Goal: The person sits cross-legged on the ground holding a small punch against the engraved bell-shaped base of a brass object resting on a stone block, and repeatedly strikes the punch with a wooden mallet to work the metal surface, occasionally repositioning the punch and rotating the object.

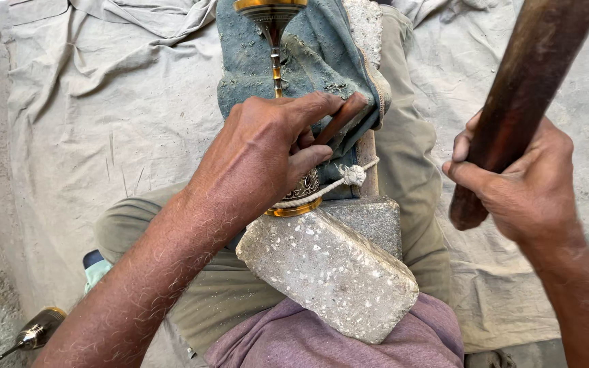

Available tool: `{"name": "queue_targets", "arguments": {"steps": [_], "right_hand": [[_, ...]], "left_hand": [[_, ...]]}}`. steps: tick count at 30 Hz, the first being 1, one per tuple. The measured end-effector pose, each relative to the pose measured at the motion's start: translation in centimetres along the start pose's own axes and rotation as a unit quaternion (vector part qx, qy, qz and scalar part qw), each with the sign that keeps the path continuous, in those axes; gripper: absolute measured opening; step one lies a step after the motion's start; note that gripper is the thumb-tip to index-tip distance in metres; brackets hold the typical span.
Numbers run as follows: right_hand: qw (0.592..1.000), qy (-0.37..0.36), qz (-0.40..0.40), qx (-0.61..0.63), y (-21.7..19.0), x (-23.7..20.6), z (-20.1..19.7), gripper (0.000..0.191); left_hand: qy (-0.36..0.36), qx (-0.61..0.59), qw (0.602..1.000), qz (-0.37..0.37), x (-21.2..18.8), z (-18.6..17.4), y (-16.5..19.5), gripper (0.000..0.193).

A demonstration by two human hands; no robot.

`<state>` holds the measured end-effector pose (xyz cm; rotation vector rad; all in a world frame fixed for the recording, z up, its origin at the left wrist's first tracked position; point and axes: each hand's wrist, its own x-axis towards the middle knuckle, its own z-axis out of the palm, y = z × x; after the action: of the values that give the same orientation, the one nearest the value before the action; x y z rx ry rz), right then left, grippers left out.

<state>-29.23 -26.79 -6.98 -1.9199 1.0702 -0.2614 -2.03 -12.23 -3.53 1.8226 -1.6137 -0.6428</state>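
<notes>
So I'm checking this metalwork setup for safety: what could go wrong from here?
The right hand holds a wooden mallet raised close to the left hand, whose fingers pinch a thin tool on the brass piece; a stray blow might land on those fingers. The brass piece seems held only by a rope and blue cloth, so it might shift. The stone block leans tilted on the lap and could slide.

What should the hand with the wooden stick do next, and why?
Probably bring the wooden stick down onto the thin tool. The right hand holds the stick raised and off to the side, while the left hand pins that tool against the brass piece, which a white cord ties down.
</notes>
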Motion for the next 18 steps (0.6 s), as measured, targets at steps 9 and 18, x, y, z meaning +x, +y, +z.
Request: {"name": "queue_targets", "arguments": {"steps": [9,18], "right_hand": [[0.998,-0.015,0.0,-0.064,0.14,0.61,0.02,0.037],[0.999,0.018,-0.011,0.032,-0.52,0.84,-0.04,0.029]], "left_hand": [[0.004,-0.009,1.0,-0.016,-0.29,-0.26,0.08,0.054],[0.021,0.002,1.0,-0.006,-0.4,-0.17,-0.12,0.055]]}}
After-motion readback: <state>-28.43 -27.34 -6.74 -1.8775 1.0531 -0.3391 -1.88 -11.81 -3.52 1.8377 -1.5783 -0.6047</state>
